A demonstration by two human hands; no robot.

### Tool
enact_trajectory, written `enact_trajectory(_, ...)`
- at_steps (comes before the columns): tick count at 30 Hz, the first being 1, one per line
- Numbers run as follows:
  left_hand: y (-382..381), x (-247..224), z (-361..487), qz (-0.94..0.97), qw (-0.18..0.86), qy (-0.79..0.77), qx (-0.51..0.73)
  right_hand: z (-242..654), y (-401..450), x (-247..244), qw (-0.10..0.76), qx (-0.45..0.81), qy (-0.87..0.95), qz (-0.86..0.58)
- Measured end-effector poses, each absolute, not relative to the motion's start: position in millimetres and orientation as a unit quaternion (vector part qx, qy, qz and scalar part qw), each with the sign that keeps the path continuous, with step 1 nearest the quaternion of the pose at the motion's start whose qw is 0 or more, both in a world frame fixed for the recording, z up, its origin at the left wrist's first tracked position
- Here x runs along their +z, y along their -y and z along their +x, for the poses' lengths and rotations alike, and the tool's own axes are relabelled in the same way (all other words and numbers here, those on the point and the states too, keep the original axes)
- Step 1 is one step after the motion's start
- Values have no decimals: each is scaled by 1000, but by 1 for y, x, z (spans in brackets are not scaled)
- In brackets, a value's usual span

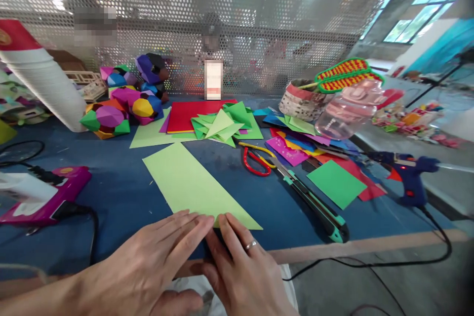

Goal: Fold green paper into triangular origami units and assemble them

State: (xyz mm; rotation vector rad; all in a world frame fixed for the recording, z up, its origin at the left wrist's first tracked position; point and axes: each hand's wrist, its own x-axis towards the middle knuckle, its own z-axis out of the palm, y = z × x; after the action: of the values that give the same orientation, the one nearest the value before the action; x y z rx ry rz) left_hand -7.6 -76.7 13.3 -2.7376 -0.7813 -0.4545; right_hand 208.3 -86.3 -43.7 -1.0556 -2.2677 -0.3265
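Left hand [148,252] and right hand [246,271] touch pale-green paper [196,180] at its near edge, fingers outstretched, unclamped; bare blue tabletop [122,190] flanks them.

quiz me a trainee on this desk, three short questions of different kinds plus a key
1. Fill in (near or far): the left hand and right hand touch the light green sheet at its ____ end.
2. Which hand wears a ring? a) left b) right c) neither
3. True or false: the box cutter lies to the right of the sheet.
Key: 1 near; 2 b; 3 true
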Motion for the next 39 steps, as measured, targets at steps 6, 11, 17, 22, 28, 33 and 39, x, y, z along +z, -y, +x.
enact_trajectory(6,75,6,-6,-942,152,256,-153,216,81,-43,353,-108,849,-379)
enact_trajectory(11,89,-11,-22,-932,132,298,-160,236,76,-42,356,-88,855,-366)
enact_trajectory(17,101,-16,-31,-927,107,321,-159,278,81,-41,335,-97,855,-385)
enact_trajectory(22,99,-15,-33,-921,104,336,-168,294,86,-44,333,-134,849,-387)
enact_trajectory(28,87,-4,-31,-933,94,300,-177,289,83,-33,330,-114,851,-393)
enact_trajectory(33,77,2,-24,-912,48,327,-241,276,74,-23,298,-89,863,-398)
enact_trajectory(39,71,0,-20,-884,-63,367,-284,264,59,-16,235,-41,878,-416)
